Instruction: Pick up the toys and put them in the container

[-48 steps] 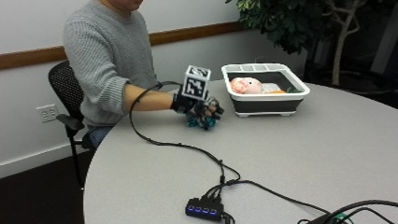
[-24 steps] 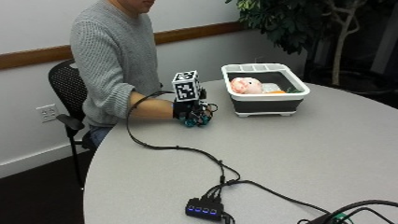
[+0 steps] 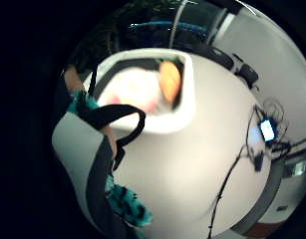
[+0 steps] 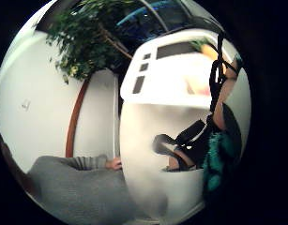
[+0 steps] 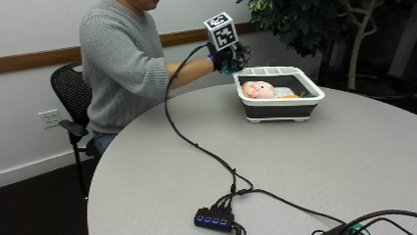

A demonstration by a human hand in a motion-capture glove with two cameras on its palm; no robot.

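Observation:
In the outside view my gloved right hand (image 5: 228,58) is raised in the air just left of the container's (image 5: 312,92) back corner. It grips a teal furry toy (image 5: 229,67), which shows between the fingers. The container is a white-rimmed, dark-walled tub on the round grey table (image 5: 196,196). Inside it lie a pink toy (image 5: 257,89) and an orange toy (image 5: 290,96). The little finger side palm view looks down on the container (image 3: 185,112) with the orange toy (image 3: 170,79), the pink toy (image 3: 135,92) and the teal toy (image 3: 127,206) close to the palm.
A black cable (image 5: 196,142) runs from the hand across the table to a small hub with blue lights (image 5: 214,219) near the front edge. More cables lie at the front right. A potted tree (image 5: 306,24) stands behind the container.
The hand has risen from the table surface left of the container, with the teal toy in its grip, and now hangs above the container's rim height, a little closer to it.

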